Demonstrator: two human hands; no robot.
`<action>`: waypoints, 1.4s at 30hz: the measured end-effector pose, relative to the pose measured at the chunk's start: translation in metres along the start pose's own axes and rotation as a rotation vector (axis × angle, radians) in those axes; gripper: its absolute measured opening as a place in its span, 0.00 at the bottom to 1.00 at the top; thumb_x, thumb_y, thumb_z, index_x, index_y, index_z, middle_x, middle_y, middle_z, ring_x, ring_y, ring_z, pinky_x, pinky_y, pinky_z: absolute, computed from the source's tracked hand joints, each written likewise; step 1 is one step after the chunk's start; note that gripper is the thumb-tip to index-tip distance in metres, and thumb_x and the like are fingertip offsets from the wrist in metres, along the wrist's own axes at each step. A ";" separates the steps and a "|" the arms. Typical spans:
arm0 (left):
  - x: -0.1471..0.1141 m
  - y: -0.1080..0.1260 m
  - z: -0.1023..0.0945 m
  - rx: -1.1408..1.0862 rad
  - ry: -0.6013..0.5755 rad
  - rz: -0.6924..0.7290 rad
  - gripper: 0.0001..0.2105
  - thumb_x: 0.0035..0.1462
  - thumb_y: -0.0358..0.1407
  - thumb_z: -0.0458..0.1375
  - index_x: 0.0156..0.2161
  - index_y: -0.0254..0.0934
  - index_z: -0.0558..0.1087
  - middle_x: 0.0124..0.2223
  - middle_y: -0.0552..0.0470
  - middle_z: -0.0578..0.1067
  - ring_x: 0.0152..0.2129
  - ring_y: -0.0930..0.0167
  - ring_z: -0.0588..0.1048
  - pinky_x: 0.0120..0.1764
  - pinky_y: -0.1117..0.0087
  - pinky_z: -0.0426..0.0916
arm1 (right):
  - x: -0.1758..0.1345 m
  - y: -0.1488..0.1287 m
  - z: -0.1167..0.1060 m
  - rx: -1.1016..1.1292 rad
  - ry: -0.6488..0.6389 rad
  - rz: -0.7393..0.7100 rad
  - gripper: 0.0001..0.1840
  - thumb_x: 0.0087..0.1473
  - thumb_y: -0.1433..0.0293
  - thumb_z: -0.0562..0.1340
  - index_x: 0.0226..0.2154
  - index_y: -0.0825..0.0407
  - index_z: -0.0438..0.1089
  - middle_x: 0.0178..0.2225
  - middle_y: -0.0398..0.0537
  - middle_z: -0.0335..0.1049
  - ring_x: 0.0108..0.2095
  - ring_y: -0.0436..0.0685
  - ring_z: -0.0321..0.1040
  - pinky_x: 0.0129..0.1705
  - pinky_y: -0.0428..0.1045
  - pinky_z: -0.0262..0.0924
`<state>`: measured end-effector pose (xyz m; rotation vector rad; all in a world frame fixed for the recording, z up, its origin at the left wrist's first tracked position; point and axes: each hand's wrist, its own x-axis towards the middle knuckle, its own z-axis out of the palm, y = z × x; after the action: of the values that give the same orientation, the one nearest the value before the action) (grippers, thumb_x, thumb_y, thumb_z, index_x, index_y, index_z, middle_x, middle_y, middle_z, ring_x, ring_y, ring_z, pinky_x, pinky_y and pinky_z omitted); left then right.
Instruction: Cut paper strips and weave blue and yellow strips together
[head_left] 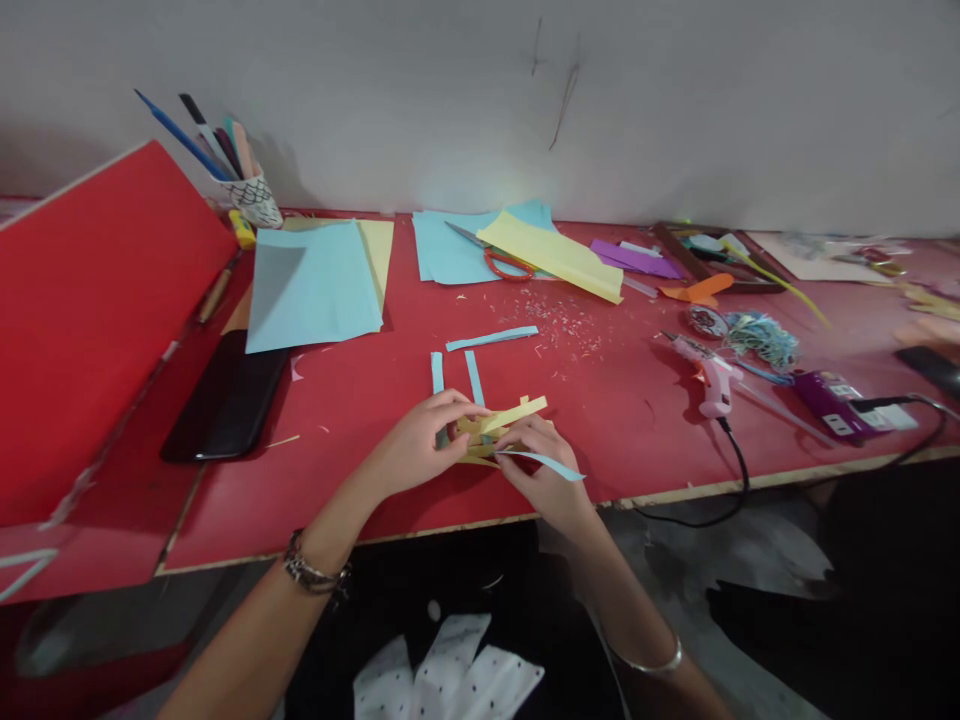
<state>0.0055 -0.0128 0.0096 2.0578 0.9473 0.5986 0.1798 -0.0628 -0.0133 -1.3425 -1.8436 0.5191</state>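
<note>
From the head view, we have the yellow strips [514, 413] between our hands, close to the near edge of the table [600, 400]. Our left hand [431, 440] curls thumb and fingers about their left end; we cannot tell whether it grips them. Our right hand [544, 465], at their right, pinches a pale blue strip [551, 463]. Three loose blue strips [492, 338] lie beyond, toward the far edge.

Dim overall; soft glow low on wall [480, 120]; edges blurred.
</note>
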 end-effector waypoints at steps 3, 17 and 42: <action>0.001 -0.002 -0.004 0.088 0.016 -0.028 0.15 0.50 0.29 0.47 0.44 0.39 0.66 0.41 0.52 0.66 0.27 0.77 0.67 0.33 0.74 0.64 | 0.000 0.000 0.000 0.010 0.004 0.014 0.04 0.45 0.75 0.58 0.25 0.51 0.67 0.26 0.44 0.64 0.30 0.51 0.63 0.32 0.46 0.58; 0.017 -0.006 -0.015 0.451 -0.217 -0.114 0.09 0.54 0.31 0.50 0.40 0.36 0.67 0.40 0.50 0.67 0.33 0.71 0.69 0.32 0.73 0.62 | -0.001 -0.002 0.001 -0.053 0.023 -0.002 0.06 0.45 0.76 0.58 0.25 0.50 0.68 0.28 0.44 0.61 0.31 0.52 0.62 0.32 0.46 0.57; 0.016 -0.013 -0.009 0.369 -0.129 -0.107 0.12 0.55 0.42 0.49 0.27 0.36 0.66 0.26 0.55 0.67 0.23 0.74 0.65 0.25 0.74 0.54 | 0.003 -0.005 -0.004 -0.105 -0.061 -0.045 0.06 0.46 0.76 0.57 0.27 0.50 0.65 0.38 0.50 0.69 0.39 0.55 0.65 0.39 0.52 0.57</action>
<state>0.0042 0.0096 0.0059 2.3165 1.1497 0.2422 0.1790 -0.0624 -0.0063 -1.3639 -1.9699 0.4504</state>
